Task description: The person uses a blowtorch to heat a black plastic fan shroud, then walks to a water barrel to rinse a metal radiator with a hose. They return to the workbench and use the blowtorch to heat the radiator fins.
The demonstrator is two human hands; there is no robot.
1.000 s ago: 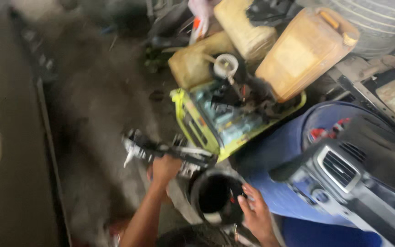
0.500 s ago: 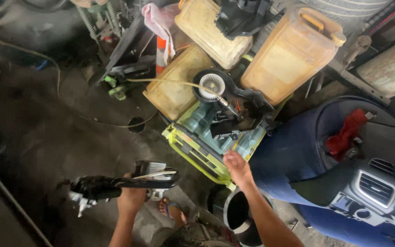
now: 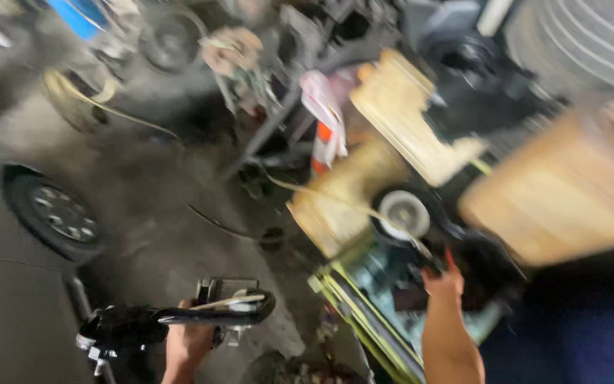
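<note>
head view, blurred: the left hand (image 3: 187, 343) is wrapped around a black, handled machine part (image 3: 172, 321), fingers closed on its body just below the looped handle. it looks rigid, metal and fairly heavy (likely greasy), so the handle seems the safest hold. the right hand (image 3: 443, 283) reaches into the green-framed engine (image 3: 392, 299); i cannot tell how its fingers sit. beyond the fingertips yellowish jerrycans (image 3: 563, 192) crowd close.
</note>
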